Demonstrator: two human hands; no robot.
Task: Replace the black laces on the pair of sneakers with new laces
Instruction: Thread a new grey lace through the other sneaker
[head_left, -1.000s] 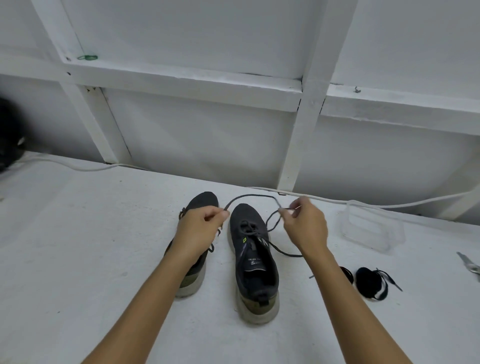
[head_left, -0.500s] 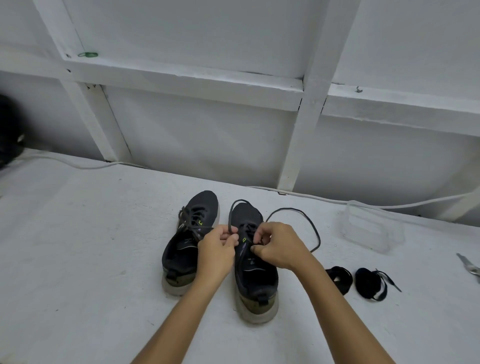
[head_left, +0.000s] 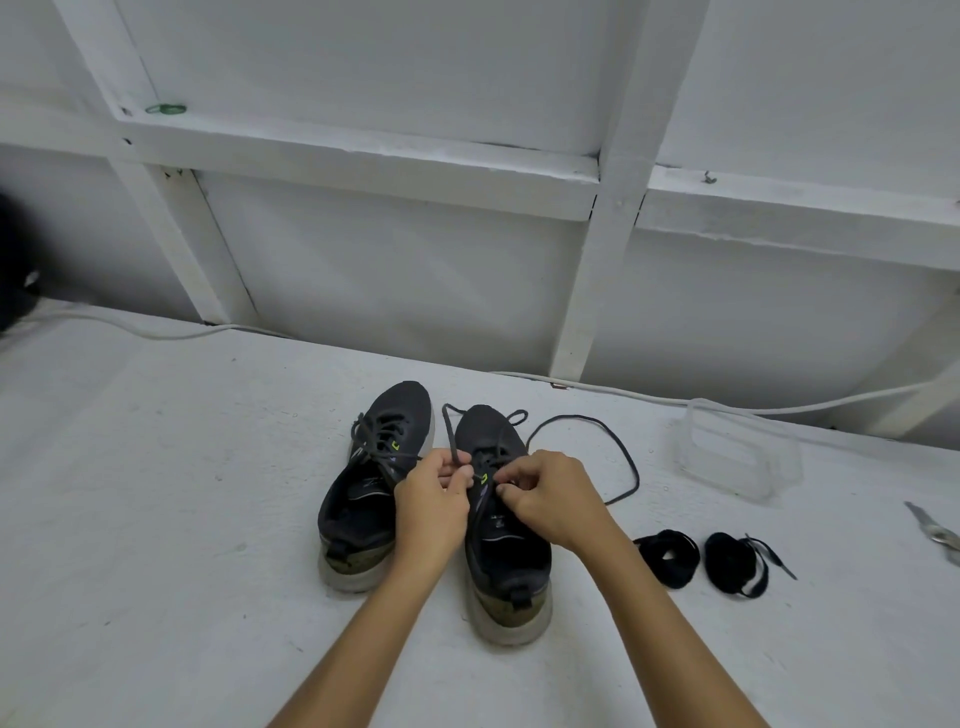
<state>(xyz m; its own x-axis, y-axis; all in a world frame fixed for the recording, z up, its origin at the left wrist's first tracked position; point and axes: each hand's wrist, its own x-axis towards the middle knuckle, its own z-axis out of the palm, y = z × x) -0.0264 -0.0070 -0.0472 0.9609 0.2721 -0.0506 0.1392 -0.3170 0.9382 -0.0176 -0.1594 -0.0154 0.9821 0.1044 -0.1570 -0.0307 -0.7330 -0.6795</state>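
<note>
The fingers of the left hand (head_left: 431, 506) pinched one end of the black lace (head_left: 621, 457), and those of the right hand (head_left: 553, 499) curled round it at the eyelets of the right sneaker (head_left: 501, 530). The left sneaker (head_left: 371, 488) stood just beside, both near the desk's (head_left: 156, 519) middle. Two coiled black laces (head_left: 704, 558) lay towards its right edge.

- left hand (head_left: 431, 506) is covering the gap between the two sneakers and part of the left sneaker (head_left: 371, 493); its fingertips are hiding where the lace (head_left: 618, 452) is being pinched
- right hand (head_left: 550, 499) is hiding the right sneaker (head_left: 506, 566) eyelets
- metal tool (head_left: 935, 527) is getting cut off at the right edge; type unclear
- dark object (head_left: 13, 270) at the left edge is cropped, blurred
</note>
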